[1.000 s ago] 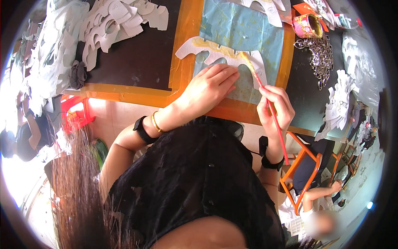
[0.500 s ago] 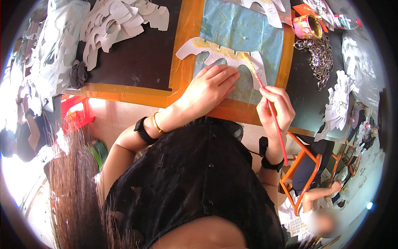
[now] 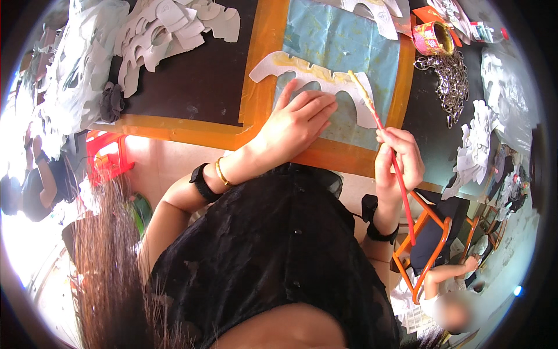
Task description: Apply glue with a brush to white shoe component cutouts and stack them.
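Observation:
A white cut-out piece [image 3: 318, 81] with arched notches lies on a blue sheet [image 3: 325, 32]. Yellowish glue-like paste is smeared along its far edge. My left hand [image 3: 293, 125] lies palm down at the piece's near edge, its fingers stretched and the index finger spread from the others. Between the fingers and thumb of my right hand [image 3: 401, 160] is a thin red-handled brush [image 3: 378, 121]. Yellow paste coats the brush's tip, which is over the right part of the piece, near its far edge; whether it touches cannot be made out.
White cut-outs [image 3: 154, 32] are piled at the far left, beside plastic bags [image 3: 87, 52]. An open paste-stained tin [image 3: 433, 38] and metal rings or clasps [image 3: 444, 81] sit on the right. Orange tape [image 3: 192, 132] borders the table. Beyond an orange-framed chair [image 3: 444, 232], another person's arm [image 3: 447, 272] shows.
My right hand has shifted right and a little nearer to me with the brush, whose tip has moved slightly farther away. My left index finger has lifted apart from the other fingers.

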The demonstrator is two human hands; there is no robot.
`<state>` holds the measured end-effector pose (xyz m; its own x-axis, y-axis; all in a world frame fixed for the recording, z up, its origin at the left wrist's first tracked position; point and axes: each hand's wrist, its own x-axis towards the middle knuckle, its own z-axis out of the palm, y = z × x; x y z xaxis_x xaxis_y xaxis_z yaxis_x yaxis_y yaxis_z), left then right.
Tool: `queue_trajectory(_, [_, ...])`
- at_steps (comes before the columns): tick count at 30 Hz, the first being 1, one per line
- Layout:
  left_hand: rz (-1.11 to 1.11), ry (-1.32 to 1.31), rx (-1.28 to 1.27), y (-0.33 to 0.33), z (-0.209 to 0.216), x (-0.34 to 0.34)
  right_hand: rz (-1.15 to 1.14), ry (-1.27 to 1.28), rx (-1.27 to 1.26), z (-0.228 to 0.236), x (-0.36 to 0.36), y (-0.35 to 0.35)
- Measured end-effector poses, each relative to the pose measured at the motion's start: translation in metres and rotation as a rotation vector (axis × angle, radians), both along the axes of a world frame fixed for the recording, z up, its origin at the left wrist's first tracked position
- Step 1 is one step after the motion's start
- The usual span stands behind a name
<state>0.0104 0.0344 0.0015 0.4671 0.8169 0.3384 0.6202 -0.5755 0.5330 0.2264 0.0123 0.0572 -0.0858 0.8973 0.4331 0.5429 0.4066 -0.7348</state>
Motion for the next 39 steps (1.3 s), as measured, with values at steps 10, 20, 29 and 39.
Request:
queue_trajectory(10, [0.001, 0.014, 0.006, -0.002, -0.001, -0.001, 0.084, -0.187, 0.045, -0.002, -0.011, 0.002])
queue_trajectory(20, [-0.007, 0.008, 0.013, 0.0, -0.002, -0.001, 0.107, -0.265, 0.075, -0.006, -0.012, 0.006])
queue_trajectory(29, [-0.007, 0.018, 0.008, -0.001, -0.001, -0.001, 0.035, -0.233, 0.046, -0.007, -0.006, 0.009])
queue_trajectory(39, [-0.008, 0.022, 0.006, -0.002, -0.002, -0.001, 0.095, -0.237, 0.017, -0.002, -0.006, 0.004])
